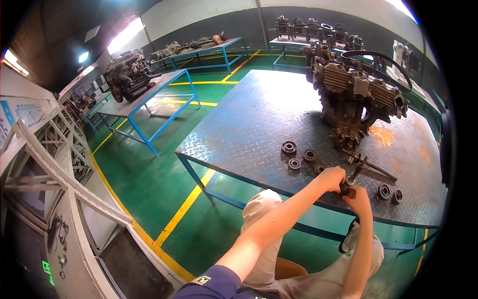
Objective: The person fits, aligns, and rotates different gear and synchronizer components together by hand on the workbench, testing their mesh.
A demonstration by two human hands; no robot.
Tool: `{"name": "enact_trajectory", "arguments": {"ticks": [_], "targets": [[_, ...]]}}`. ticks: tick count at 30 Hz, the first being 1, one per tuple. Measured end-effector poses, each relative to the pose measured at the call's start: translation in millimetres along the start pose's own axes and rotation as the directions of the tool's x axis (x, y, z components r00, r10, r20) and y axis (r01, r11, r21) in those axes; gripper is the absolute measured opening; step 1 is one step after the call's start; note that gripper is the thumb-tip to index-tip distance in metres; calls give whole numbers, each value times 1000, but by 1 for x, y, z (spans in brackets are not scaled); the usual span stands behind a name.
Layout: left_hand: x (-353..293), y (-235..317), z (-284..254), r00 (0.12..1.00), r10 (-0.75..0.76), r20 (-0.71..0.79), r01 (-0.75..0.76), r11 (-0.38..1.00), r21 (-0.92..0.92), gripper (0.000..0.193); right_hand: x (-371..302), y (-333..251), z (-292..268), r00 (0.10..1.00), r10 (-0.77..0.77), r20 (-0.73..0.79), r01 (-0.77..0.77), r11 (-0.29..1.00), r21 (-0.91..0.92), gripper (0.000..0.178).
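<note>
At the near edge of the steel-topped table [249, 124], my left hand [332, 179] and my right hand [358, 200] close around a small dark metal part [344, 189]. My fingers cover much of it, so its exact kind cannot be made out. Just beyond it is a short metal rod [355, 172], tilted; whether they are joined is unclear. To the left of my hands lie a toothed gear [289, 147], a second gear [309, 155] and a smaller ring gear [294, 163]. Another gear [383, 191] and a dark collar [397, 197] rest to the right.
A large engine [358, 84] stands on the far right of the table, with a long shaft [379, 169] lying before it. Another engine [128, 77] sits on a blue-legged table at left. White metal frames [69, 189] line the left side. My knees are below the table edge.
</note>
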State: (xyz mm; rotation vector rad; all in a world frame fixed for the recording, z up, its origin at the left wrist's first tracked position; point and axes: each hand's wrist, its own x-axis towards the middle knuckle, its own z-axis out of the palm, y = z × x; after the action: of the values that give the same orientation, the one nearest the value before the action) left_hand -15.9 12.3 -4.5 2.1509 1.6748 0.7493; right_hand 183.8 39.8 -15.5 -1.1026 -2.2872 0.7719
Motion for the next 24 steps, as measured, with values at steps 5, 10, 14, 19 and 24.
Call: {"name": "enact_trajectory", "arguments": {"ticks": [5,10,14,19,24], "targets": [[2,6,2,993,-54,108,48,997,57,35,1,2,-2,997,-8,-71,8,1000,7,32],[3,15,18,993,96,-74,-97,995,-15,25,-3,9,-11,979,-150,-137,140,987,-78,33],[-1,-6,13,997,28,-66,-22,996,90,26,-3,-12,-12,996,-85,10,85,996,-11,29],[-12,-19,-6,999,-20,48,14,991,133,31,3,-23,1,997,-73,40,74,997,-34,24],[-5,2,11,996,21,88,-27,997,69,29,-4,-15,-13,999,31,-18,-33,994,-106,26]]}}
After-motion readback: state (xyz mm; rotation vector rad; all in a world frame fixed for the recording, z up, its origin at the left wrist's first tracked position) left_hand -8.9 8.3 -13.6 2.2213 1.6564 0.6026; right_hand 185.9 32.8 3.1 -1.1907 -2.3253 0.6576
